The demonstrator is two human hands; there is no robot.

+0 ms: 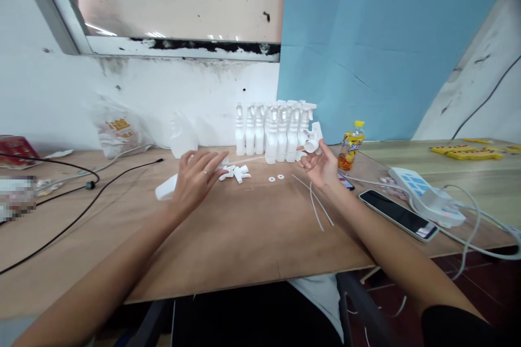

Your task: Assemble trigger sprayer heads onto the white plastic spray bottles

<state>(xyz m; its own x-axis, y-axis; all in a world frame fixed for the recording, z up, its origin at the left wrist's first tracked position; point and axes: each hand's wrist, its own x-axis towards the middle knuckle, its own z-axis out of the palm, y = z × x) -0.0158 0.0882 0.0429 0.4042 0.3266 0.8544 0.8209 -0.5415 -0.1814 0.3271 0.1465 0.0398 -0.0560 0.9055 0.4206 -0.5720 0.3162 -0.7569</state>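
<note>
My left hand is curled over a white plastic bottle that lies tilted low over the table. Most of the bottle is hidden under the palm and fingers. Just beyond those fingertips lie several loose white trigger spray heads. In my right hand, palm turned up, is another white trigger spray head, pinched by the thumb and fingers. Two thin white dip tubes rest on the table below that hand. Two flat white ring washers sit between the hands.
Several upright white spray bottles stand against the wall, with a larger translucent jug to their left. A yellow-capped drink bottle, a phone and a power strip are right. Black cables cross the left side.
</note>
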